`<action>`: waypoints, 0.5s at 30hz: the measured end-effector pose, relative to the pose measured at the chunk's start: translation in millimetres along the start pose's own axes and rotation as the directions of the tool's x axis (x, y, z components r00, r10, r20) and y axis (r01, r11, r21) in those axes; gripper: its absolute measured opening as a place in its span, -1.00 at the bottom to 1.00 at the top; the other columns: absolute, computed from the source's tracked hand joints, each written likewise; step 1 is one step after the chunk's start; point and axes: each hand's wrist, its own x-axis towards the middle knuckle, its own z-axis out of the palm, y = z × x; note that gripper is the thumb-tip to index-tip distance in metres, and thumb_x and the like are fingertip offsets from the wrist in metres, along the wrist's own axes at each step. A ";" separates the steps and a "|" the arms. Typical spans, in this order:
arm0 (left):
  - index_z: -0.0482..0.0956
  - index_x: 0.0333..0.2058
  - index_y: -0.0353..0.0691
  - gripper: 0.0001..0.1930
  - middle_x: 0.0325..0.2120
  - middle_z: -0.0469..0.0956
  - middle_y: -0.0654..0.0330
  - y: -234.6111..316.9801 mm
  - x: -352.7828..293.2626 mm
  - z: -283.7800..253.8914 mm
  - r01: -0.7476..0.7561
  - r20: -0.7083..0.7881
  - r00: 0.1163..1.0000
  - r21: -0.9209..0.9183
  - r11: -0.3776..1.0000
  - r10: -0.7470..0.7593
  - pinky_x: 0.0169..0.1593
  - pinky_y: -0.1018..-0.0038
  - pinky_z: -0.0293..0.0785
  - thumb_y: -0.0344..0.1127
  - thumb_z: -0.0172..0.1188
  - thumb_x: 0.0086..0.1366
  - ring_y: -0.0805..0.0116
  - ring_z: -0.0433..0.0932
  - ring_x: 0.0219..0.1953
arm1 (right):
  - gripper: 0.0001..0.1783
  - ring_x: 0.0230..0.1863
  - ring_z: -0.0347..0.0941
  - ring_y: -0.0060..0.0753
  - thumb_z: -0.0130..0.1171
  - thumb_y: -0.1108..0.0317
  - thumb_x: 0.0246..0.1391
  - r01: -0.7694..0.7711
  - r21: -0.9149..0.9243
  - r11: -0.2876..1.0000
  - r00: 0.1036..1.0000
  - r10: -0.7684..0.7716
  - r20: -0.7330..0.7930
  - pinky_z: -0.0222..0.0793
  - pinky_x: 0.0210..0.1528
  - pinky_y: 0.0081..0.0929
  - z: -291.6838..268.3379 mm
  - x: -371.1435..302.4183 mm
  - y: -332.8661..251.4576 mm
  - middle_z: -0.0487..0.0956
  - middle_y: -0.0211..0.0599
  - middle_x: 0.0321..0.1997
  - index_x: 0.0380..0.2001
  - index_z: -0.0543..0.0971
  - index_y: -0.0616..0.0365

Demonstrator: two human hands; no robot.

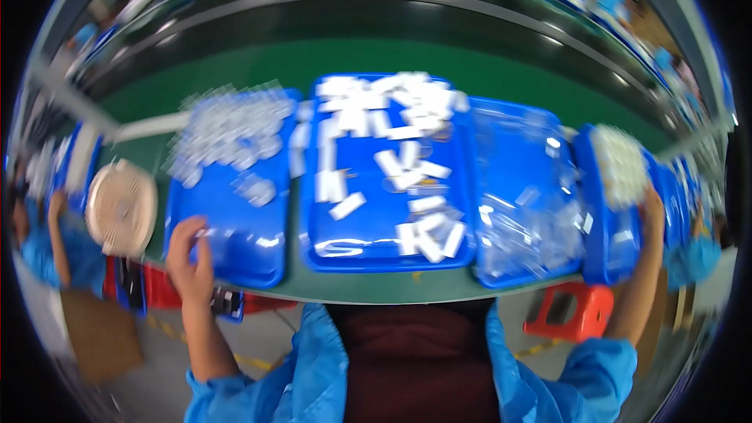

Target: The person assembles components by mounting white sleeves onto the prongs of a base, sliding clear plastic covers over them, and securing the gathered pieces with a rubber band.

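Left hand [190,265] with bent fingers at tray [249,254] edge, short of clear parts [235,129]; right hand [652,210] just beside white parts [619,163]; both grips too blurred to tell.

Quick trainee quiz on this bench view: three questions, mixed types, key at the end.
1. True or false: the left hand is at the blue plastic tray with clear rounded plastic pieces.

2. Which is nearest the right hand?
a) the beige round disc
b) the cluster of cream-white pieces

3. What does the middle blue plastic tray mainly hold?

Key: 1. True. 2. b. 3. Small white rectangular pieces.
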 end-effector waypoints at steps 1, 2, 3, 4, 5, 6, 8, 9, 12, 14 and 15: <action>0.49 -0.29 -0.33 -0.79 -0.27 0.49 0.06 -1.4 11.8 4.9 -0.042 0.049 0.998 0.000 0.999 0.042 -0.16 0.44 0.42 -0.60 0.08 0.04 0.23 0.49 -0.19 | -0.50 -0.42 0.40 -0.48 0.06 -0.02 0.09 0.115 -0.101 0.988 0.988 -0.125 -0.095 0.32 -0.31 -0.57 -44.0 27.2 29.9 0.54 -0.33 -0.38 -0.10 0.49 0.18; 0.50 -0.32 -0.31 -0.79 -0.28 0.50 0.05 4.3 15.3 3.1 -0.069 0.096 0.993 0.038 0.997 0.065 -0.16 0.41 0.42 -0.60 0.12 0.00 0.19 0.50 -0.19 | -0.42 -0.41 0.40 -0.44 0.08 -0.04 0.07 0.252 -0.550 0.796 0.883 -0.422 -0.205 0.34 -0.30 -0.48 -44.8 35.5 26.8 0.54 -0.25 -0.40 -0.08 0.45 0.30; 0.49 -0.34 -0.30 -0.79 -0.29 0.50 0.05 7.0 17.6 2.2 -0.119 0.121 0.987 0.128 0.985 0.104 -0.17 0.40 0.42 -0.59 0.15 -0.03 0.16 0.49 -0.20 | -0.38 -0.43 0.39 -0.43 0.11 -0.03 0.06 0.198 -0.716 0.670 0.822 -0.511 -0.251 0.34 -0.32 -0.45 -34.8 35.9 10.9 0.53 -0.21 -0.45 -0.03 0.42 0.34; 0.48 -0.36 -0.29 -0.79 -0.29 0.49 0.06 6.5 20.8 2.5 -0.178 0.160 0.976 0.193 0.965 0.148 -0.18 0.39 0.43 -0.59 0.17 -0.05 0.14 0.49 -0.20 | -0.38 -0.44 0.38 -0.45 0.14 0.00 0.04 0.297 -0.726 0.620 0.737 -0.632 -0.238 0.33 -0.36 -0.48 -23.1 36.3 -5.3 0.52 -0.22 -0.41 0.01 0.41 0.29; 0.48 -0.36 -0.29 -0.79 -0.29 0.49 0.06 9.7 23.6 0.9 -0.155 0.145 0.982 0.229 0.961 0.123 -0.18 0.39 0.43 -0.59 0.17 -0.05 0.14 0.49 -0.20 | -0.44 -0.39 0.37 -0.49 0.13 0.06 0.07 0.328 -0.721 0.611 0.743 -0.638 -0.204 0.32 -0.32 -0.53 13.9 12.4 -37.4 0.51 -0.20 -0.29 0.03 0.41 0.22; 0.47 -0.36 -0.28 -0.78 -0.29 0.48 0.07 8.4 29.2 1.3 -0.219 0.194 0.967 0.288 0.932 0.167 -0.20 0.37 0.43 -0.57 0.18 -0.06 0.12 0.48 -0.22 | -0.50 -0.35 0.36 -0.50 0.11 0.12 0.09 0.499 -0.580 0.644 0.719 -0.681 -0.138 0.31 -0.29 -0.55 40.8 -3.2 -59.6 0.49 -0.23 -0.23 0.03 0.42 0.19; 0.46 -0.36 -0.26 -0.78 -0.29 0.47 0.08 -1.1 42.6 5.1 -0.297 0.251 0.943 0.329 0.896 0.220 -0.22 0.35 0.44 -0.55 0.18 -0.06 0.11 0.48 -0.23 | -0.61 -0.29 0.35 -0.53 0.09 0.25 0.11 0.660 -0.313 0.683 0.722 -0.692 0.014 0.29 -0.23 -0.59 91.1 -36.8 -102.9 0.46 -0.28 -0.15 -0.01 0.44 0.15; 0.46 -0.35 -0.24 -0.77 -0.29 0.46 0.09 -8.4 51.0 8.7 -0.315 0.243 0.944 0.452 0.835 0.225 -0.24 0.33 0.44 -0.53 0.18 -0.07 0.12 0.47 -0.25 | -0.67 -0.26 0.34 -0.54 0.08 0.33 0.11 0.661 -0.214 0.719 0.748 -0.654 0.113 0.28 -0.20 -0.60 119.4 -61.5 -126.7 0.45 -0.31 -0.13 -0.04 0.46 0.12; 0.44 -0.29 -0.22 -0.72 -0.28 0.43 0.11 -21.7 74.0 10.6 -0.281 0.243 0.958 0.667 0.690 0.156 -0.27 0.31 0.46 -0.48 0.18 -0.05 0.12 0.46 -0.27 | -0.73 -0.24 0.38 -0.52 0.14 0.50 -0.06 0.832 -0.184 0.524 0.555 -0.771 0.314 0.28 -0.18 -0.61 212.6 -135.3 -202.1 0.46 -0.31 -0.12 -0.20 0.51 0.13; 0.41 -0.21 -0.20 -0.67 -0.30 0.41 0.12 -36.8 80.6 7.0 -0.203 0.231 0.973 0.795 0.572 0.024 -0.32 0.33 0.48 -0.44 0.16 -0.03 0.12 0.46 -0.28 | -0.75 -0.23 0.41 -0.39 0.15 0.50 -0.09 0.919 -0.040 0.392 0.361 -0.797 0.485 0.34 -0.23 -0.55 266.9 -166.3 -236.8 0.46 -0.25 -0.18 -0.25 0.52 0.16; 0.41 -0.21 -0.20 -0.67 -0.30 0.41 0.12 -44.7 84.2 7.7 -0.217 0.239 0.970 0.787 0.577 0.038 -0.32 0.33 0.48 -0.44 0.16 -0.03 0.12 0.46 -0.28 | -0.76 -0.28 0.42 -0.33 0.16 0.50 -0.11 0.920 0.029 0.391 0.307 -0.765 0.566 0.36 -0.23 -0.51 290.9 -177.5 -248.3 0.48 -0.22 -0.24 -0.27 0.52 0.18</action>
